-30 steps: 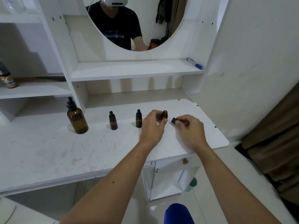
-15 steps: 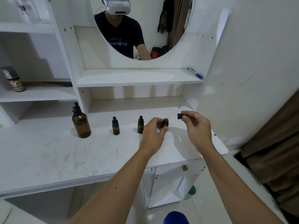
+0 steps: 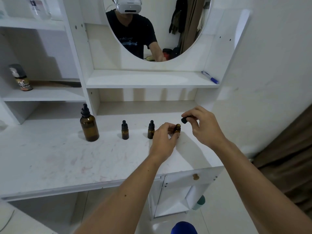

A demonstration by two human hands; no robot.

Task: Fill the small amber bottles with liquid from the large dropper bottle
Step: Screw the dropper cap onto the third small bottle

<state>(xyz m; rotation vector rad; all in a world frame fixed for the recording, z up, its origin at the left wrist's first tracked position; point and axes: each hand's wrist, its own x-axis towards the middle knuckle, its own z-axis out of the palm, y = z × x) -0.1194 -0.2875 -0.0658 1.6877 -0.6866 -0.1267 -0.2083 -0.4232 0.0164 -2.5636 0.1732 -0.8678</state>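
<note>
The large amber dropper bottle [image 3: 89, 126] stands capped at the left of the white desk [image 3: 59, 157]. Two small amber bottles [image 3: 125, 131] [image 3: 151, 130] with black dropper caps stand to its right. My left hand [image 3: 164, 141] grips a third small amber bottle [image 3: 177, 129], uncapped and upright on the desk. My right hand [image 3: 202, 125] pinches its black dropper cap [image 3: 184, 120], held just above and to the right of the open bottle.
A round mirror [image 3: 157, 27] hangs above a shelf with a blue pen [image 3: 210, 77]. A spray can [image 3: 21, 78] stands on the left shelf. A wall closes the right side, and the desk's front edge lies near my forearms.
My right hand has lifted the black cap up and away from the small bottle. My left hand keeps the bottle in place. The camera has tilted upward.
</note>
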